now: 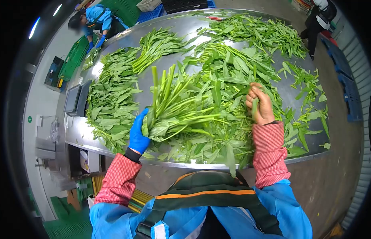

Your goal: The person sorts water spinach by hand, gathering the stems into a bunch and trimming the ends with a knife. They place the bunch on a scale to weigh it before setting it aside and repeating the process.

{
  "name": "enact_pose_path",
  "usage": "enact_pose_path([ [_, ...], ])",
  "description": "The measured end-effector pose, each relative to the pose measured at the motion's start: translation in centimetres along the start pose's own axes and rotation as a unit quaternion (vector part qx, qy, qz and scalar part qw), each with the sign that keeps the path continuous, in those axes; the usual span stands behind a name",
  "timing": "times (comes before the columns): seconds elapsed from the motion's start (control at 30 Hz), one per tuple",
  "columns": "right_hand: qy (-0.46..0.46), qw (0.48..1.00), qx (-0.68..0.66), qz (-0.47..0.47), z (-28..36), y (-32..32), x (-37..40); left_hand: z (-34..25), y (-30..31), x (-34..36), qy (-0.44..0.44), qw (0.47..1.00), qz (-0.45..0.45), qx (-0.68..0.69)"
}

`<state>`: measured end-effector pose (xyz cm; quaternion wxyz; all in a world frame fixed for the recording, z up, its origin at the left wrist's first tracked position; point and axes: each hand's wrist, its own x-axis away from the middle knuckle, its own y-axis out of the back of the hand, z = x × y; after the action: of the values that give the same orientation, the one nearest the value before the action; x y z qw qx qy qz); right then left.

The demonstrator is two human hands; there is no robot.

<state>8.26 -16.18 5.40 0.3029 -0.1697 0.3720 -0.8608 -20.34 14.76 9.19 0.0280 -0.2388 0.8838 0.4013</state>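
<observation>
My left hand (139,133), in a blue glove, is closed around a bunch of water spinach (167,105), a long-stemmed leafy green. Its pale cut stems point up and to the right, above the metal table (80,133). My right hand (260,103) is bare and has its fingers curled around a single leafy sprig (255,107) over the right side of the big loose heap of greens (229,71). Between the two hands, stems and leaves of the heap overlap the bunch, so its right edge is hard to make out.
Laid-out greens (111,99) cover the table's left side, with another bunch (157,47) behind. A grey tray (77,99) sits at the left edge. A co-worker (100,20) in blue gloves handles greens at the far left. Another person (319,24) stands far right, near blue pallets (349,87).
</observation>
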Motion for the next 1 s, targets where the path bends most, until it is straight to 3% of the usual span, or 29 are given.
enact_pose_path([
  [0.07,-0.071,0.979,0.178,-0.065,0.1,-2.2,0.7,0.2,0.2,0.0,-0.003,1.000,-0.011,-0.024],
  [0.13,-0.188,0.938,0.284,-0.056,-2.1,-5.7,1.0,-0.8,-0.3,-0.5,-0.058,0.997,-0.016,-0.056],
  [0.2,-0.103,0.830,0.539,0.098,-5.9,-7.8,1.1,-3.0,-0.7,-1.1,-0.068,0.996,-0.007,-0.065],
  [0.27,-0.075,0.841,0.525,0.106,-8.9,-7.4,0.9,-3.6,-0.8,-1.5,-0.088,0.994,-0.009,-0.065],
  [0.3,0.034,0.838,0.544,0.009,-8.8,-7.1,0.9,-3.6,-0.6,-1.5,-0.088,0.994,-0.009,-0.062],
  [0.33,-0.069,0.862,0.499,-0.055,-7.2,-6.0,0.6,-3.5,-0.3,-1.4,-0.087,0.994,-0.010,-0.059],
  [0.37,0.220,0.757,0.613,-0.051,-8.0,-2.0,-0.2,-2.6,-0.2,-1.0,-0.075,0.996,-0.017,-0.056],
  [0.43,-0.007,0.846,0.502,-0.179,-2.7,-2.3,0.4,0.7,0.2,0.3,0.033,0.995,-0.014,0.091],
  [0.47,-0.046,0.917,0.366,-0.151,-1.1,-0.5,0.7,1.5,0.3,0.6,0.086,0.983,-0.012,0.164],
  [0.53,-0.108,0.960,0.258,-0.012,-0.7,1.1,0.7,1.4,0.5,0.7,0.158,0.961,0.027,0.225],
  [0.6,-0.122,0.907,0.398,0.061,-2.2,-2.7,1.2,2.3,0.5,0.6,0.179,0.949,0.079,0.249],
  [0.67,-0.151,0.916,0.318,0.192,-3.7,-5.3,1.0,1.8,-0.1,0.2,0.185,0.940,0.120,0.262],
  [0.7,-0.092,0.891,0.378,0.236,-5.4,-6.4,0.4,1.5,-0.3,0.1,0.191,0.934,0.143,0.266],
  [0.77,0.049,0.875,0.443,0.190,-7.7,-9.1,0.8,1.6,-0.7,0.3,0.209,0.921,0.155,0.290],
  [0.8,0.012,0.886,0.432,0.164,-6.0,-11.2,1.3,1.4,-0.5,0.3,0.226,0.913,0.159,0.301],
  [0.87,-0.058,0.932,0.357,0.012,-4.9,-8.3,0.0,1.0,0.2,0.6,0.261,0.895,0.162,0.323],
  [0.93,-0.037,0.994,0.073,0.070,0.1,-4.9,-0.3,1.6,1.4,1.4,0.276,0.893,0.180,0.308],
  [1.0,0.015,0.962,-0.226,0.154,1.9,-3.0,-1.3,3.6,2.3,2.5,0.288,0.890,0.188,0.298],
])
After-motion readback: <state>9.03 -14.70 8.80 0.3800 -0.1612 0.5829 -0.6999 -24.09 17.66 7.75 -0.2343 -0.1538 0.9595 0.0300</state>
